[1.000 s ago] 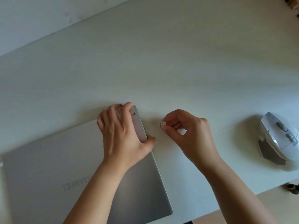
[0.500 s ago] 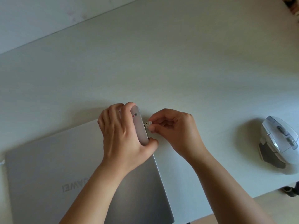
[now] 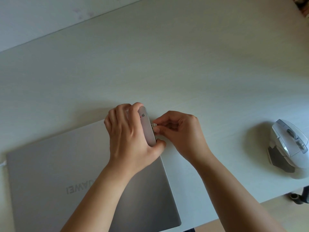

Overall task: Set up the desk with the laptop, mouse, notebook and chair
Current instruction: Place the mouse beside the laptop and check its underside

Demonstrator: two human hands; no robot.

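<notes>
A closed silver laptop (image 3: 50, 181) lies on the pale desk (image 3: 167, 64), its far right corner lifted. My left hand (image 3: 132, 136) grips that raised corner, fingers over the far edge and thumb on the right side. My right hand (image 3: 180, 131) pinches a small white USB dongle (image 3: 154, 125) between thumb and forefinger, its tip against the laptop's right side edge. A white and grey mouse (image 3: 291, 148) rests on the desk at the right. No notebook or chair seat is in view.
The wall meets the desk's far edge at the upper left. The desk's near edge runs at the lower right, with a dark wheeled base (image 3: 299, 196) on the floor beyond it. A white cable end (image 3: 3, 163) shows at the laptop's left.
My right hand has carried the dongle leftward from open desk to the laptop's right side edge. My left hand has kept hold of the lifted corner.
</notes>
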